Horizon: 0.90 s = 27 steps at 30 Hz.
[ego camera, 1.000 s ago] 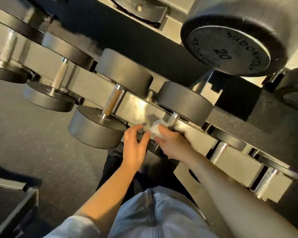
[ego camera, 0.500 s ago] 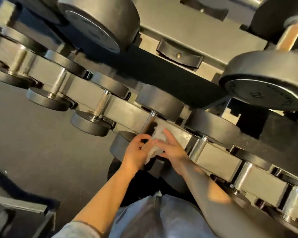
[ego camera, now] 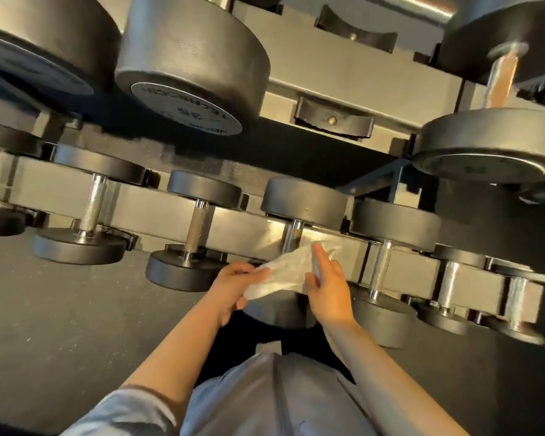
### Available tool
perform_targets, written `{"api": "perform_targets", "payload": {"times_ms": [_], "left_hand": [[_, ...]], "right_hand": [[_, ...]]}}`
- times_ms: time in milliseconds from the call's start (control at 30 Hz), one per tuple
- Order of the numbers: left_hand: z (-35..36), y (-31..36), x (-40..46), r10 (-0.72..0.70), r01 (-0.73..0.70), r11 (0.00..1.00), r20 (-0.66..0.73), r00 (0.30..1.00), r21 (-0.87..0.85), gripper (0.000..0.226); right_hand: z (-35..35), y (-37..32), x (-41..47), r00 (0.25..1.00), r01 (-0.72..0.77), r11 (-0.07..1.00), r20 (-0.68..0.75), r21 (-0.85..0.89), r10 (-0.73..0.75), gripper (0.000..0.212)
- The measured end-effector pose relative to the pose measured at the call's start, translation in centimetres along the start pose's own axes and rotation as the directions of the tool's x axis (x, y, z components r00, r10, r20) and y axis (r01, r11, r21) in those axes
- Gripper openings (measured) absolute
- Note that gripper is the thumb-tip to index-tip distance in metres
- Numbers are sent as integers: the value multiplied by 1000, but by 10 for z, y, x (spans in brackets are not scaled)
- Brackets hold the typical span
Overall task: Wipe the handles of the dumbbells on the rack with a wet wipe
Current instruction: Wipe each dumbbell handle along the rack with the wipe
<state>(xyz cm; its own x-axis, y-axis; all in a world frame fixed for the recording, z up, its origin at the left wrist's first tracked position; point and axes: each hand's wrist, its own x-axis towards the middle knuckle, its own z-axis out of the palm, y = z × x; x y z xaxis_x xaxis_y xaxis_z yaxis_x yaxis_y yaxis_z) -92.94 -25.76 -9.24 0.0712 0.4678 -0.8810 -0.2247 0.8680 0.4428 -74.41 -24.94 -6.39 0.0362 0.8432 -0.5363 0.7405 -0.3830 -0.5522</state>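
Observation:
A white wet wipe (ego camera: pixel 283 272) is stretched between both hands just in front of the lower rack row. My left hand (ego camera: pixel 230 289) pinches its left end. My right hand (ego camera: pixel 328 284) holds its right end, fingers pointing up toward the rack. Right behind the wipe stands a dumbbell with a chrome handle (ego camera: pixel 291 240); its near head (ego camera: pixel 280 309) sits under my hands. More dumbbell handles line the row: one to the left (ego camera: pixel 197 226), another further left (ego camera: pixel 92 204), one to the right (ego camera: pixel 379 267).
The grey metal rack rail (ego camera: pixel 158 212) runs across the view. Large dumbbell heads (ego camera: pixel 189 77) hang over from the upper tier, another at right (ego camera: pixel 491 146). Dark rubber floor (ego camera: pixel 60 325) lies to the left. My grey shirt fills the bottom.
The wipe went from bunched against a handle to spread out between both hands. The view tilted up and shows more of the upper tier.

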Motion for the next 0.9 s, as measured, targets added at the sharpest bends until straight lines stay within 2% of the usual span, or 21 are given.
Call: {"api": "perform_targets", "payload": {"times_ms": [67,133,200,267,333,433,567,633,700,733,833,900], "left_hand": [[7,8,0,-103,82,981,116,988,173,30],[15,15,0,-137,96,967,162,977,236,33],[22,20,1,-104,72,983,191,976,171,35],[23,23,2,-17,9,999,253,967,33,39],[24,28,0,34,-13,997,295,955,-73,28],[28,37,-4,44,-23,998,346,937,-64,18],[36,41,-5,110,-74,992,399,910,-105,43],[42,41,-5,122,-86,991,395,911,-107,54],[47,41,-5,108,-111,994,356,928,-13,55],[49,41,-4,107,-136,988,325,940,68,53],[57,38,2,165,-224,948,253,953,224,51],[59,34,9,289,-322,910,157,944,260,48]], "right_hand": [[-5,4,2,998,-60,998,-36,9,60,63],[-11,6,3,997,-71,997,-40,15,71,62],[-15,9,5,996,-76,996,-43,44,78,62],[-16,14,9,995,-92,992,-41,90,95,58],[-18,18,14,990,-124,979,-47,159,133,50],[-20,21,20,980,-150,949,-85,279,180,36],[-19,27,28,941,-279,863,-61,421,334,34],[-20,24,32,914,-348,711,51,611,404,35],[-21,19,34,889,-398,474,202,785,412,40],[-19,17,35,887,-396,417,225,818,402,44],[-4,23,44,897,-364,444,181,819,403,57],[2,25,55,889,-382,503,161,775,428,60]]}}
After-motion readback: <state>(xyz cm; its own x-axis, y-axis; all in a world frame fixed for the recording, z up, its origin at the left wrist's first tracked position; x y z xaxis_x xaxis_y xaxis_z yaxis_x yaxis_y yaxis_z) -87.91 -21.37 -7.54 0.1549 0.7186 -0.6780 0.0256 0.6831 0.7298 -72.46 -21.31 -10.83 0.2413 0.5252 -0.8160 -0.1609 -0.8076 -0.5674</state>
